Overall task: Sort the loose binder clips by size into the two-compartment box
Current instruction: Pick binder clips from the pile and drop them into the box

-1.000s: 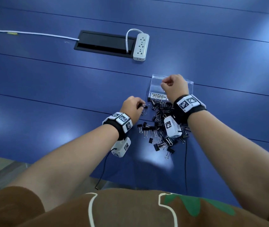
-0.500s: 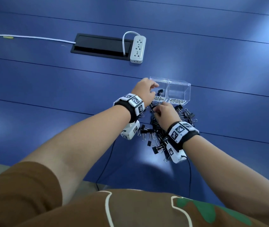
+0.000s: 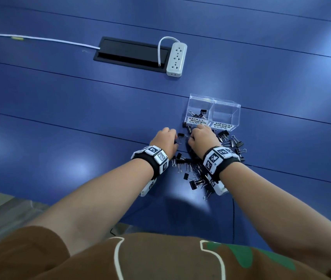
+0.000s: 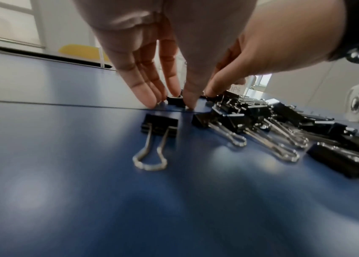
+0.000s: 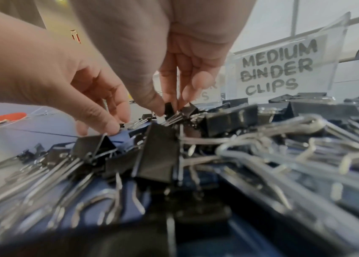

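A clear two-compartment box (image 3: 226, 116) stands on the blue table. Its left compartment, labelled small, holds several black clips (image 3: 199, 114); the right one, labelled medium (image 5: 277, 69), looks empty. A pile of loose black binder clips (image 3: 193, 172) lies in front of it. My left hand (image 4: 175, 104) reaches down at the pile's left edge, thumb and forefinger set either side of a small clip (image 4: 175, 100). My right hand (image 5: 170, 111) pinches another small clip (image 5: 168, 107) at the top of the pile, just in front of the box.
A white power strip (image 3: 176, 58) and a black cable hatch (image 3: 130, 52) lie further back, with a white cord (image 3: 39, 38) running left. A larger clip (image 4: 159, 125) lies alone close to my left wrist. The table's near edge (image 3: 80, 201) runs under my forearms.
My left hand has come back from the box's small compartment down to the pile. My right hand, over the box a second ago, has dropped to the pile and pinched a clip.
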